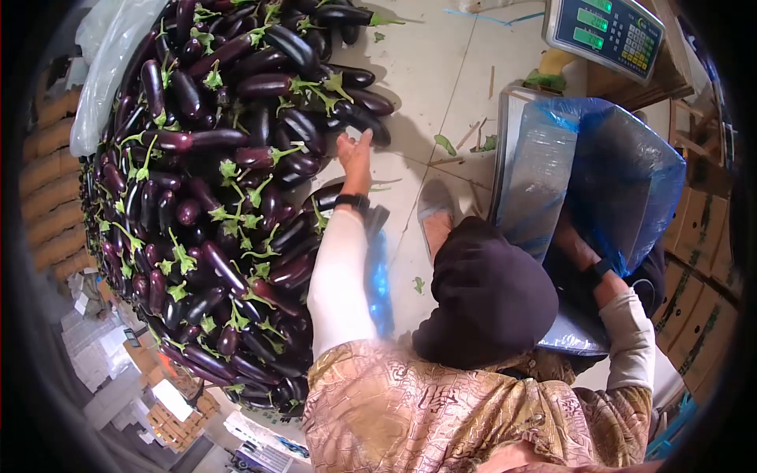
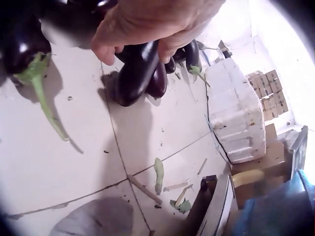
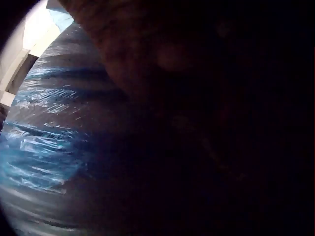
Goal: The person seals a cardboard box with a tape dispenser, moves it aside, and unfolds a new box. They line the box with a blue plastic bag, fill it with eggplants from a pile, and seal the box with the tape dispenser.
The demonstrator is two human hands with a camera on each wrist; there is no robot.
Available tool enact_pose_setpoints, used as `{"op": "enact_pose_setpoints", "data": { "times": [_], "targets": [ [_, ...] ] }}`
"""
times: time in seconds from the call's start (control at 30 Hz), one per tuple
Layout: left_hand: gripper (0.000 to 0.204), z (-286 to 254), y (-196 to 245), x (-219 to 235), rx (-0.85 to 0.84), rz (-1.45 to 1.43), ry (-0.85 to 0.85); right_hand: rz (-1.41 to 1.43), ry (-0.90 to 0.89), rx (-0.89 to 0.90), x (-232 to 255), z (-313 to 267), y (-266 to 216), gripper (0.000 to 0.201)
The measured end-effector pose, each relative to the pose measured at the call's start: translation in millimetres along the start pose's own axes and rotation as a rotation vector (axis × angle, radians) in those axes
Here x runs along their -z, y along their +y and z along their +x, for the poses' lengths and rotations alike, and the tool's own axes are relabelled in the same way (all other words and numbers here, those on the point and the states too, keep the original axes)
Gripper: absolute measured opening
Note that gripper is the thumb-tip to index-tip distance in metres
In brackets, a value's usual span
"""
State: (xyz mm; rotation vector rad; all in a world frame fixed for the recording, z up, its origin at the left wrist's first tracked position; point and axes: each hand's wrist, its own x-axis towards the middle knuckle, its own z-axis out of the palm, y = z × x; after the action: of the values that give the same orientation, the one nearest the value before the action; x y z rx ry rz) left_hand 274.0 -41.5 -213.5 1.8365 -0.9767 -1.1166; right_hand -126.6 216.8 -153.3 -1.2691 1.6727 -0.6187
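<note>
In the head view my left hand (image 1: pixel 355 160) reaches to the right edge of a large heap of eggplants (image 1: pixel 189 140), its fingertips at a dark eggplant (image 1: pixel 361 120). From the left wrist, the hand (image 2: pixel 152 24) is over an eggplant (image 2: pixel 135 78), thumb and fingers spread on either side of it; whether they press on it is unclear. My right hand (image 1: pixel 569 236) is down inside a crate lined with a blue plastic bag (image 1: pixel 623 181), fingers hidden. The right wrist view shows that hand (image 3: pixel 142 54) very dark beside the blue film (image 3: pixel 44 152).
A digital scale (image 1: pixel 605 31) stands at the upper right. Cardboard boxes (image 1: pixel 694 315) are stacked along the right side. Leaf bits and stems (image 1: pixel 445 144) lie on the tiled floor (image 1: pixel 418 87). Clear plastic sheeting (image 1: pixel 110 71) hangs at the heap's upper left. A white foam box (image 2: pixel 234 108) stands beyond.
</note>
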Motion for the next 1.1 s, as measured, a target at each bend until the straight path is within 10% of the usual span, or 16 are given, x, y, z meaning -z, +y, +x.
{"op": "enact_pose_setpoints", "data": {
  "times": [0.13, 0.23, 0.4, 0.47, 0.67, 0.93, 1.0, 1.1],
  "targets": [
    [0.069, 26.0, 7.9, -36.8, 0.104, -0.064, 0.147, -0.239, -0.009, 0.088, 0.6, -12.0, 4.3, 0.047],
    [0.064, 16.7, 21.2, -41.7, 0.078, -0.105, 0.126, -0.056, 0.031, -0.186, 2.9, -3.2, -54.5, 0.052],
    [0.068, -16.6, -30.0, -34.4, 0.129, 0.473, 0.246, -0.002, -0.053, -0.199, -6.1, 0.7, -50.4, 0.057],
    [0.075, -42.7, -17.1, -28.0, -0.486, 0.652, 0.367, 0.014, -0.089, -0.199, -10.2, 4.1, -47.6, 0.058],
    [0.056, -2.8, 45.1, -53.2, -1.123, 1.099, -0.101, 0.043, -0.176, -0.208, -11.1, 4.1, -38.4, 0.064],
    [0.026, 53.4, 37.1, -77.6, -1.162, 1.573, -0.05, 0.095, -0.146, -0.249, -0.6, -7.7, 2.4, 0.071],
    [0.029, 38.1, 55.8, -67.2, -1.037, 1.641, -0.318, -0.076, 0.028, -0.147, -23.1, -6.3, 48.5, 0.078],
    [0.038, 2.5, 100.3, -32.9, -1.14, 1.2, -0.339, -0.108, 0.034, -0.142, -20.6, -4.4, 46.9, 0.075]
  ]
}}
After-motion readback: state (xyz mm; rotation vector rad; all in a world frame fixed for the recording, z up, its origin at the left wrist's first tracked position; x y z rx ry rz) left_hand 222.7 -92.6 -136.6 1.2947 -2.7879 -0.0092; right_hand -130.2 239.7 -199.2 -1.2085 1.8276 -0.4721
